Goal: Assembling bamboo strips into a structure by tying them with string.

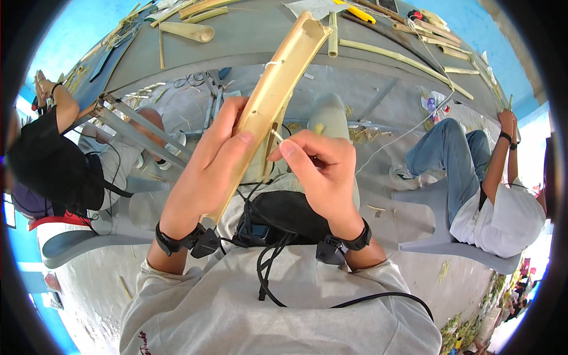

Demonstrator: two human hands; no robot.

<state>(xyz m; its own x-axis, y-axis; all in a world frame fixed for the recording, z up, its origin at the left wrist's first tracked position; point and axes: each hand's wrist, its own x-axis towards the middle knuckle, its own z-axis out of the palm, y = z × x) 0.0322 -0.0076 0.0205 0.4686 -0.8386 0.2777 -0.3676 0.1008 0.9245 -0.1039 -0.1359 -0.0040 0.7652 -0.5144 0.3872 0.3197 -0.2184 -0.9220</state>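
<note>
A long half-split bamboo piece (278,77) slants up and away in front of me, its hollow side facing up. My left hand (207,157) is closed around its lower part, thumb lying along the hollow. Small dark holes show in the bamboo, and a bit of white string (272,63) loops over its edge farther up. Close to the right edge of the bamboo, my right hand (322,163) pinches a thin pale piece (277,136) between thumb and forefinger. Whether that piece is cord or a sliver cannot be made out.
Beyond my knees stands a grey table (236,38) bearing bamboo tubes (188,31), a long green bamboo pole (405,62) and a yellow cutter (359,13). People sit on grey chairs (435,219) at left and right. Black cables (278,254) hang over my lap.
</note>
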